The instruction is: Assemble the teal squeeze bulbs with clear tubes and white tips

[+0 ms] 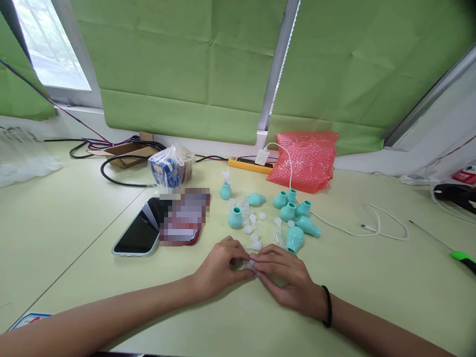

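My left hand point(224, 263) and my right hand point(284, 273) meet low over the table, fingertips pinched round a small translucent plastic piece point(250, 266). Fingers cover most of that piece, so its exact shape is hidden. Just beyond my hands lie several small white plastic parts point(255, 245) and clear plastic pieces point(245, 216). Several glossy turquoise bulb-shaped parts with open necks are spread around them: one bulb point(235, 218) stands upright, another bulb point(295, 239) rests near my right fingers. At the back, a turquoise bulb point(225, 191) has a white piece on top.
Left of my hands lie a black-screened phone point(137, 233) and a red-edged phone point(186, 218). Behind are a plastic-wrapped packet point(169, 166), a yellow power strip point(247, 164) and a red bubble-wrap bag point(307, 161). A white cable point(345, 229) and green-handled screwdriver point(463, 258) lie right.
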`<move>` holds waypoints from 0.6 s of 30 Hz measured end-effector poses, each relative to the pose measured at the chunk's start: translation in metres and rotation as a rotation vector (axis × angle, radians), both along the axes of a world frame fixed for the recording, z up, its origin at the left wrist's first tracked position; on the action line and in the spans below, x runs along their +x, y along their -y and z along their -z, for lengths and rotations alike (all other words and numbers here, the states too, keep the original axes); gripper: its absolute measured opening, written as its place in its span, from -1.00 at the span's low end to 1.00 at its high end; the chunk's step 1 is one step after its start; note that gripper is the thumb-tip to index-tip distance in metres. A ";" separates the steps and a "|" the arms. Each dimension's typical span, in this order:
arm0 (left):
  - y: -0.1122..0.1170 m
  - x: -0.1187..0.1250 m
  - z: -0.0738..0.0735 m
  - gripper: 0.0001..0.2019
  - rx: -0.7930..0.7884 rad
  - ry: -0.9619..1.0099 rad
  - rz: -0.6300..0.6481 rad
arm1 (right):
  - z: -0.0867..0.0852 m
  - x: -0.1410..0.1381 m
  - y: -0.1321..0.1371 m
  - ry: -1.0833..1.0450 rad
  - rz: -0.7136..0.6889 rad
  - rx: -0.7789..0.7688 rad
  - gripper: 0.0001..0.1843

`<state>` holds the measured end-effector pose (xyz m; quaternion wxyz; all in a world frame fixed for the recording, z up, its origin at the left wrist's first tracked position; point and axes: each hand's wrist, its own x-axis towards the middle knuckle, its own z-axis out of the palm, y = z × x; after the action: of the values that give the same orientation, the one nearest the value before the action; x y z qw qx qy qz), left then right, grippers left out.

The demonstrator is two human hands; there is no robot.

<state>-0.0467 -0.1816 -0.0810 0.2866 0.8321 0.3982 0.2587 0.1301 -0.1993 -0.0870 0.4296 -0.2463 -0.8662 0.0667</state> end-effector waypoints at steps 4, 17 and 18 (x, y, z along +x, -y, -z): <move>0.000 0.000 -0.001 -0.90 0.003 -0.004 0.000 | -0.001 0.002 0.002 0.106 -0.001 0.079 -0.75; 0.001 0.000 -0.001 -0.91 0.018 0.001 0.010 | -0.008 0.001 0.007 0.372 0.089 0.296 -0.83; 0.001 0.000 -0.001 -0.92 0.017 0.002 0.013 | -0.008 0.000 0.008 0.395 0.091 0.327 -0.83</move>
<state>-0.0469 -0.1825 -0.0799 0.2818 0.8367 0.3903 0.2611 0.1304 -0.2077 -0.0792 0.2887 -0.2204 -0.9207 -0.1431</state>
